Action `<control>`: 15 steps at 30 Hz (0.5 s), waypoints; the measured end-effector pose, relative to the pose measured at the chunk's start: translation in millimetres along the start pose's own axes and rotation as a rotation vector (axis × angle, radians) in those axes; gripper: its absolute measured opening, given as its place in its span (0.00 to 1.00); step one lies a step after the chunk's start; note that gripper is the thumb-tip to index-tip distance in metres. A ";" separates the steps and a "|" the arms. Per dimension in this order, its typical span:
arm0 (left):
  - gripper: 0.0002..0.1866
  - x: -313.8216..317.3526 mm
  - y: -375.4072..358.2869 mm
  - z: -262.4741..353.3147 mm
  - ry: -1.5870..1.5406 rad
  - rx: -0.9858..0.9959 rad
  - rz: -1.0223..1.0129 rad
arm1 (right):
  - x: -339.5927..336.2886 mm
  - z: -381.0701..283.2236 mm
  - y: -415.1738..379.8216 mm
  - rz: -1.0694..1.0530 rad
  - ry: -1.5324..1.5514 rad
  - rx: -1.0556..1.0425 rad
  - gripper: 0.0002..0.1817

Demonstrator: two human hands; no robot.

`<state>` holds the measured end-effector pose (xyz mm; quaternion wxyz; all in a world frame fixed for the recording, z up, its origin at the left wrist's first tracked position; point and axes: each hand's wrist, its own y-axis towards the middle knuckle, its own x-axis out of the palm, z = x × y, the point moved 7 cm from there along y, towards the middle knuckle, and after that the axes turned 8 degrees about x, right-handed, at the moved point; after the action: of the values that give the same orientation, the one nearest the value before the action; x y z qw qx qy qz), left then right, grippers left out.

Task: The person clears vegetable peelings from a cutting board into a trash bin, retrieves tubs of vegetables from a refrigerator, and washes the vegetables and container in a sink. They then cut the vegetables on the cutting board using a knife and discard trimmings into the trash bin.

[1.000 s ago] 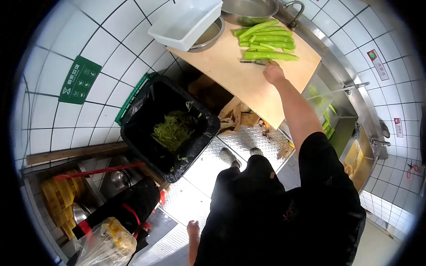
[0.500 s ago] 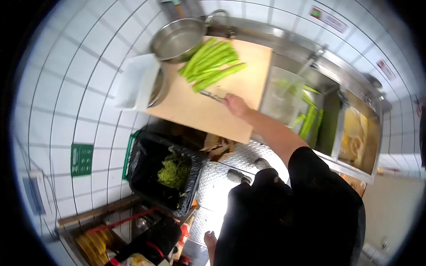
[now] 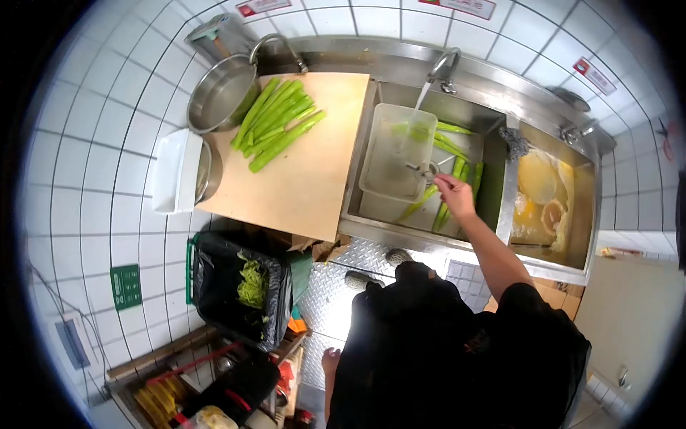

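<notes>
My right hand (image 3: 456,196) is closed around a small metal peeler (image 3: 423,170) at the right side of a clear plastic tub (image 3: 373,164) in the sink. Water runs from the tap (image 3: 444,68) into the tub. Long green vegetable stalks (image 3: 457,187) lie beside the tub and partly behind my hand. More bright green stalks (image 3: 275,121) are piled on the wooden cutting board (image 3: 307,193) to the left. Low at my side hangs my left hand (image 3: 330,361), its fingers loosely bent, with nothing visible in it.
A steel pot (image 3: 223,93) and a white plastic container (image 3: 175,171) stand left of the board. Below is a black-lined bin (image 3: 214,286) holding green peelings (image 3: 252,284). A second sink basin (image 3: 580,207) at the right holds yellowish liquid and items.
My right hand has moved right with the peeler, from over the cutting board to the tub in the sink. The view has shifted right. My left hand stays low.
</notes>
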<state>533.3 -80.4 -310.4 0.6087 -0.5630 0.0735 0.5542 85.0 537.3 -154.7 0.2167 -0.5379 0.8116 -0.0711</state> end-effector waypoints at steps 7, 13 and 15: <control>0.23 -17.9 -58.5 67.1 -0.130 -0.162 0.135 | -5.2 29.1 49.4 -0.109 0.170 0.140 0.16; 0.23 20.8 -133.0 79.6 -0.256 -0.379 0.118 | 24.4 47.4 64.2 -0.306 0.318 0.340 0.14; 0.23 40.3 -162.3 74.9 -0.284 -0.451 0.112 | 32.0 9.9 49.0 -0.421 0.727 0.320 0.11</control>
<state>631.4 41.1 -214.6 0.4406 -0.5959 -0.1068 0.6628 37.5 529.7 -189.4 -0.0213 -0.5911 0.6866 -0.4227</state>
